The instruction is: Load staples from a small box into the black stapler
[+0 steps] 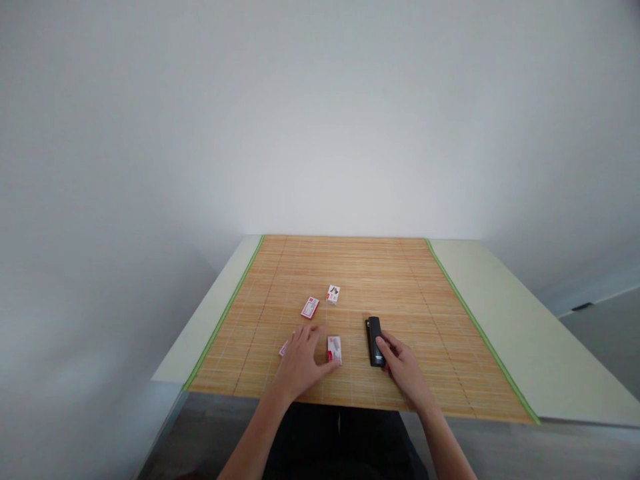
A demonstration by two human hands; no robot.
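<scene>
My left hand (301, 360) lies flat with fingers spread on the bamboo mat (410, 293), covering most of a small red-and-white box (283, 349) at its left edge. Its thumb touches another small red-and-white box (335, 349). Two more such boxes sit farther back, one red-faced (310, 307) and one white-faced (333, 293). My right hand (401, 365) rests beside the near end of a black stapler (375, 339), fingertips touching it; the fingers are slightly curled but not wrapped around it.
The mat has green side borders and lies on a pale table (500, 307) set against a white wall. The table's near edge (350, 405) runs just in front of my forearms. Grey floor shows at the right.
</scene>
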